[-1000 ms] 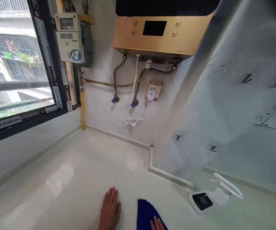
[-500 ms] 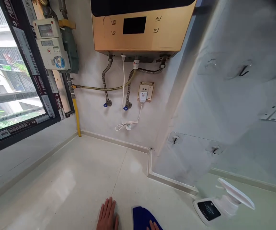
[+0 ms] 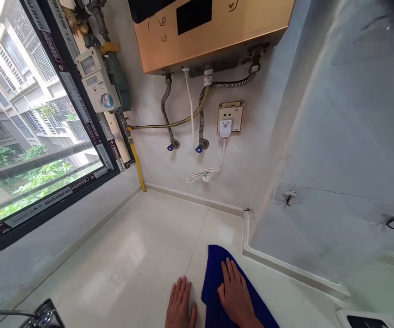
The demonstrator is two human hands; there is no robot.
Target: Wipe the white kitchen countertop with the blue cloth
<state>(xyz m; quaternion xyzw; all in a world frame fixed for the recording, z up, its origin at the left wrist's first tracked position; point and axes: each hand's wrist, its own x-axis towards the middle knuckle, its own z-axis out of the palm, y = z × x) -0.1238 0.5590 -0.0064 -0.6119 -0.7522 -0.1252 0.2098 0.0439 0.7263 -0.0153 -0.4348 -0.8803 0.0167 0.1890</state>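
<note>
While the left hand (image 3: pixel 180 306) rests flat and spread on the counter (image 3: pixel 121 255), the right hand (image 3: pixel 234 294) — fingers splayed, palm down — has pushed the cloth (image 3: pixel 217 262) farther toward the back corner — the wipe is advancing.

A gold water heater (image 3: pixel 214 32) hung high on the pale back wall (image 3: pixel 169 168), and everything hung off it. Below it, corrugated metal hoses (image 3: pixel 165 114) dropped to blue-handled valves (image 3: pixel 171 146), and a white plug sat in a gold-framed socket (image 3: pixel 230 117) with its cord looped beneath. Left of the heater, a gas meter (image 3: pixel 97 86) clung to the pipework, a yellow pipe (image 3: pixel 137 166) running down to the glossy cream countertop (image 3: pixel 128 255). Further left, a dark-framed window (image 3: pixel 29 136) let in daylight over green trees. Right of the heater, a grey wall (image 3: pixel 347 136) carried stick-on hooks (image 3: pixel 287 198).
</note>
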